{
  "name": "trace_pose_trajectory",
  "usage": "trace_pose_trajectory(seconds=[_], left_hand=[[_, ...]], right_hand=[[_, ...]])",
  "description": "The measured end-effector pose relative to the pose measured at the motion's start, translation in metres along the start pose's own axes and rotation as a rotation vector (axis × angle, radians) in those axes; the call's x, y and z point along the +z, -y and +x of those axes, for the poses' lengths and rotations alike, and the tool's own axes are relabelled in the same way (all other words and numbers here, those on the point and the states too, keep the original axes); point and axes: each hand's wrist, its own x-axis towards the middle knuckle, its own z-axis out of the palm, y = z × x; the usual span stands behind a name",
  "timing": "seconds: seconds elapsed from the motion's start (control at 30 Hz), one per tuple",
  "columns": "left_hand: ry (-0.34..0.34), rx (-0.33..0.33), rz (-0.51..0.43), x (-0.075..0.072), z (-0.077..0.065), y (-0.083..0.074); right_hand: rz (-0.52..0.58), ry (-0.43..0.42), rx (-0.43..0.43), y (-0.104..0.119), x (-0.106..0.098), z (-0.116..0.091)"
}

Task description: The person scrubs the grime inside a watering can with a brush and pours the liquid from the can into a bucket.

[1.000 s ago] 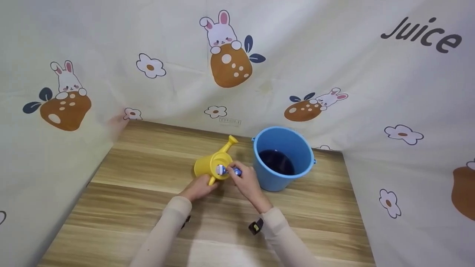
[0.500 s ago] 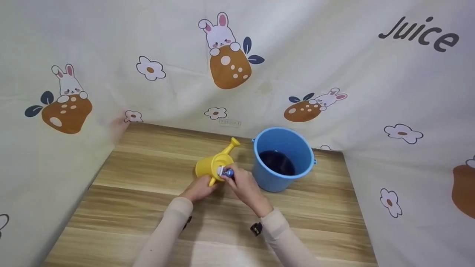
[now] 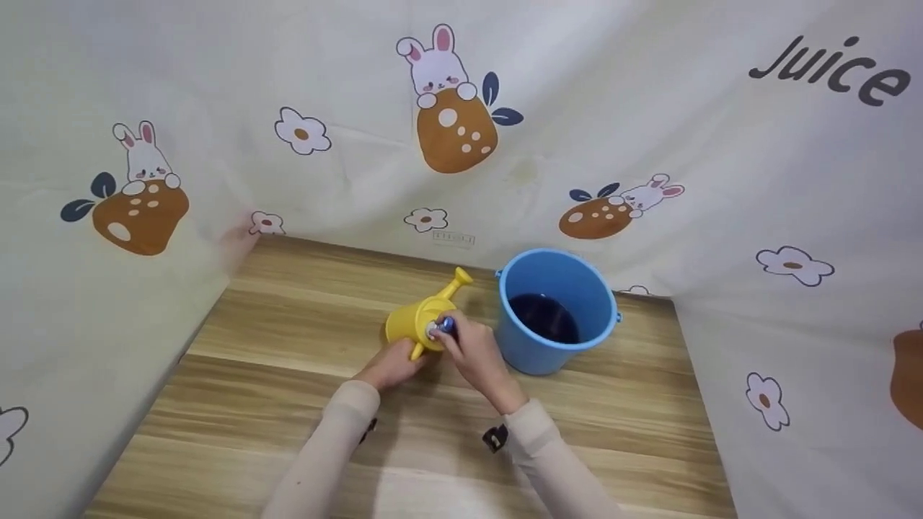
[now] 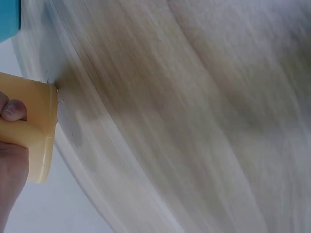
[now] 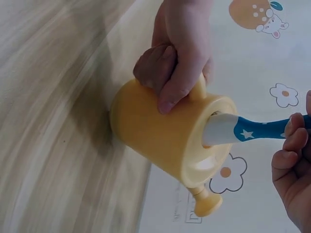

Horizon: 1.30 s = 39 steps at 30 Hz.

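A yellow watering can (image 3: 405, 323) sits tilted low over the wooden surface, its open top turned toward the right hand. My left hand (image 3: 391, 362) grips its handle; in the left wrist view, fingers (image 4: 14, 110) wrap that handle. My right hand (image 3: 479, 353) holds a blue-handled brush (image 3: 448, 325) with its white head at the can's mouth. The right wrist view shows the white head of the brush (image 5: 265, 129) partly inside the watering can (image 5: 150, 128), with white stars on the handle. The tip of the brush is hidden inside.
Right of the can stands a blue bucket (image 3: 532, 358) with dark liquid inside. The wooden surface (image 3: 288, 404) is bordered at the back and both sides by pale cloth (image 3: 346, 180) printed with rabbits and flowers.
The brush has gone deeper into the watering can's mouth, and its handle has turned in the right hand. The left hand keeps its grip on the can; the bucket stays put.
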Motion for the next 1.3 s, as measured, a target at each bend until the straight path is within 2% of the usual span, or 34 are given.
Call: trace_pose_trajectory(seconds=[0.17,0.4,0.67,1.07,1.3], left_hand=[[0.009,-0.028,-0.052,0.0,-0.001,0.002],[0.018,-0.046,-0.043,-0.003,0.001,0.0],[0.009,-0.019,-0.03,-0.002,0.001,0.001],[0.005,-0.019,-0.053,0.0,0.0,0.0],[-0.002,0.039,-0.05,-0.003,0.001,0.0]], right_hand=[[0.021,0.008,0.01,0.001,-0.002,-0.001],[-0.004,-0.02,-0.007,0.002,-0.003,0.0],[0.02,-0.036,-0.012,0.004,-0.005,0.002],[0.043,-0.07,-0.026,0.01,-0.011,0.004],[0.031,-0.117,-0.037,0.013,-0.014,0.005]])
